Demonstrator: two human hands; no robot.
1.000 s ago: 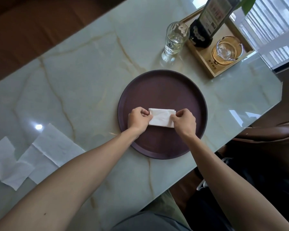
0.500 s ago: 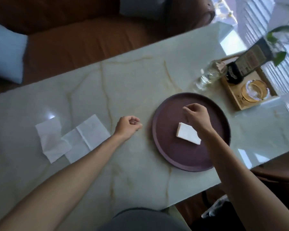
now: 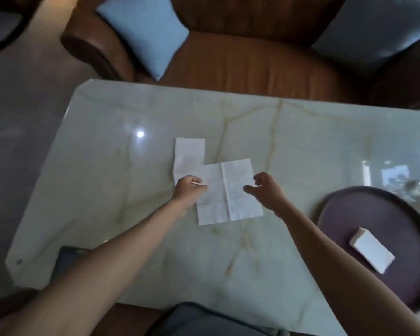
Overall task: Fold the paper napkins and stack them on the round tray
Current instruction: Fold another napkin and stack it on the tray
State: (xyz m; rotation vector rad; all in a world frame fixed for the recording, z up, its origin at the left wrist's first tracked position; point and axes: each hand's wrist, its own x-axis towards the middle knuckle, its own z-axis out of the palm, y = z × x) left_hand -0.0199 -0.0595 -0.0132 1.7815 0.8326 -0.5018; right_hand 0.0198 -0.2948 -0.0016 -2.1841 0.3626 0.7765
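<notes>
Now that both hands are withdrawn from round tray point(image 3: 344, 209), folded napkin point(image 3: 372, 253) is left lying on it, first of stack. Left hand point(image 3: 188, 191) is closed on left edge of flat napkin point(image 3: 228, 191) on surface point(image 3: 107, 190). Right hand point(image 3: 264, 189) hovers beside it, fingers point(image 3: 249, 189) apart. Second flat napkin point(image 3: 189, 157) is partly overlapped beyond. Next fold is judged starting.

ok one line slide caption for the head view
Both hands reach an unfolded napkin; one folded napkin lies on the round tray.
</notes>
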